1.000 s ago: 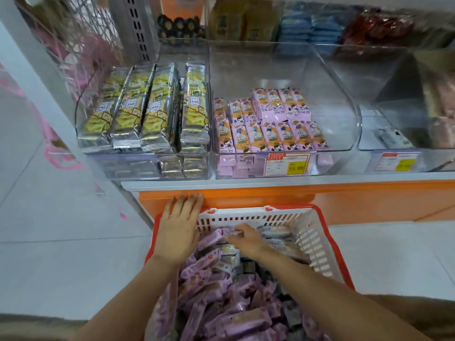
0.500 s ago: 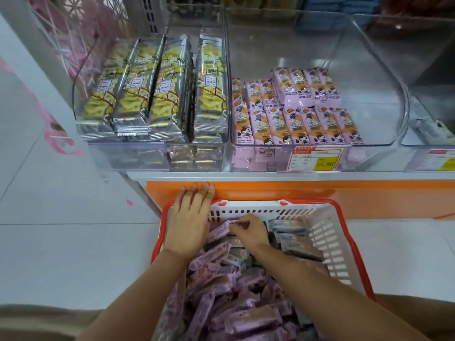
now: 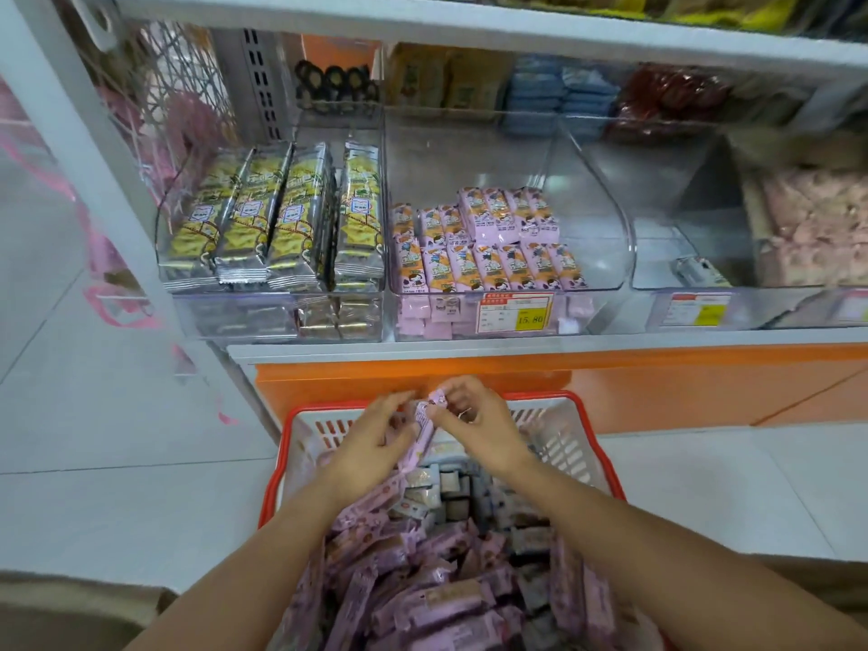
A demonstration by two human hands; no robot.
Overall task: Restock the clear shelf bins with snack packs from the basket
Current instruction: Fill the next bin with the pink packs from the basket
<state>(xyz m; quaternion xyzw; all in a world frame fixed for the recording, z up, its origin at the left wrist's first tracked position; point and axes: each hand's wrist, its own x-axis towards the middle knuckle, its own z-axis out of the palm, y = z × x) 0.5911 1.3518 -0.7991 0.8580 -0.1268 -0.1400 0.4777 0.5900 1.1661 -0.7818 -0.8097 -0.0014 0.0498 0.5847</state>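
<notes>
The shelf (image 3: 469,351) crosses the upper half of the frame. On it, the middle clear bin (image 3: 587,204) holds purple packs (image 3: 493,270) only in its front left part, with free room behind and to the right. The red basket (image 3: 585,415) is at lower centre, directly under this bin. Above its far rim the right-hand grip (image 3: 474,425) pinches the upper end of one snack pack (image 3: 425,422). The left-hand grip (image 3: 375,444) touches its lower part; closed or not, I cannot tell. The pack's long axis points up-frame toward the bin, so probably a straight lift suffices.
</notes>
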